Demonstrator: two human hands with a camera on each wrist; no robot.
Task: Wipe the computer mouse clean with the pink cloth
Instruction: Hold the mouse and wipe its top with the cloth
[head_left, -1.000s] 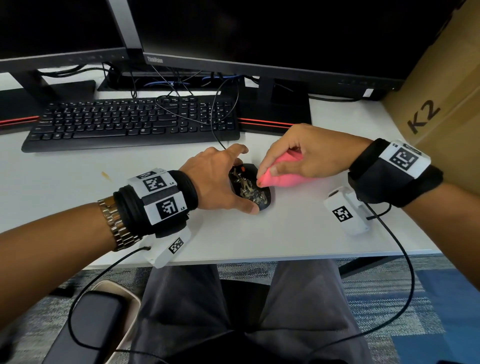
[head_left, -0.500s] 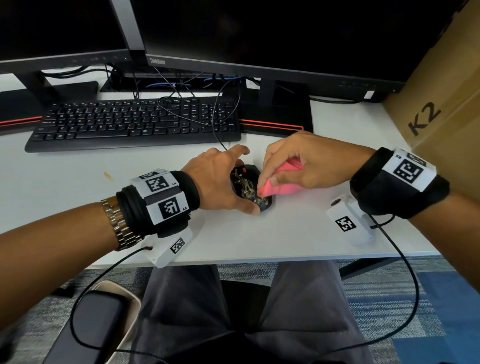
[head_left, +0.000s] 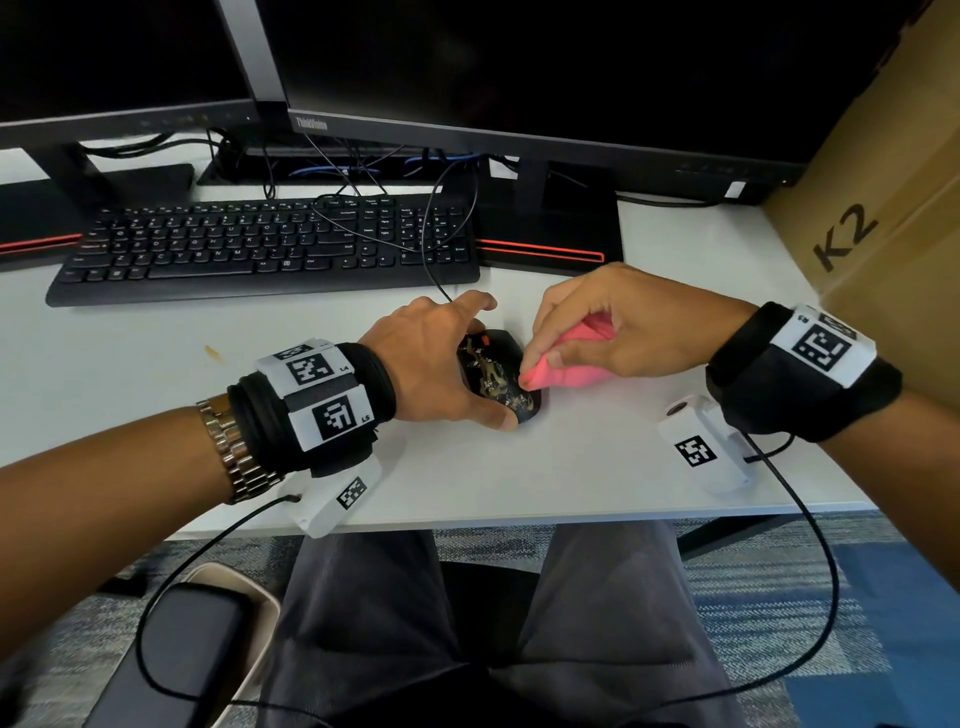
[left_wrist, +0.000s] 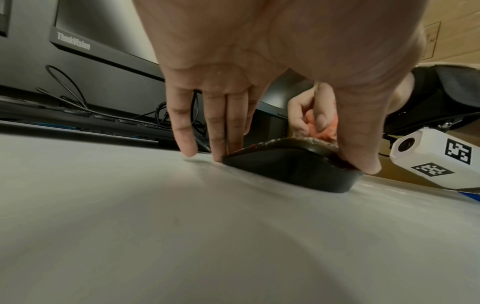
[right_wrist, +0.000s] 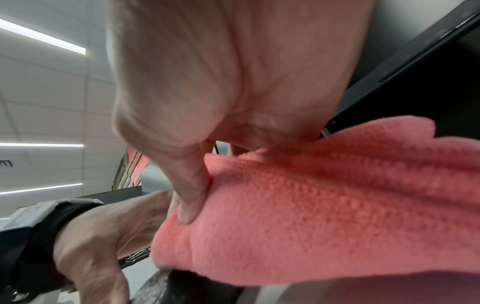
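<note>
A black computer mouse with a gold pattern sits on the white desk. My left hand holds it by its sides, fingers at the far end and thumb at the near end; the left wrist view shows the same hold on the mouse. My right hand grips a bunched pink cloth and presses its tip against the mouse's right side. In the right wrist view the cloth fills the frame, thumb dug into it, above the mouse's dark edge.
A black keyboard lies behind the hands, with two monitors and loose cables beyond. A cardboard box stands at the right. The mouse cable runs back over the keyboard. The desk's front edge is close to my wrists.
My right hand with the cloth has shifted slightly back and up along the mouse's right side. The left hand keeps the same hold on the mouse.
</note>
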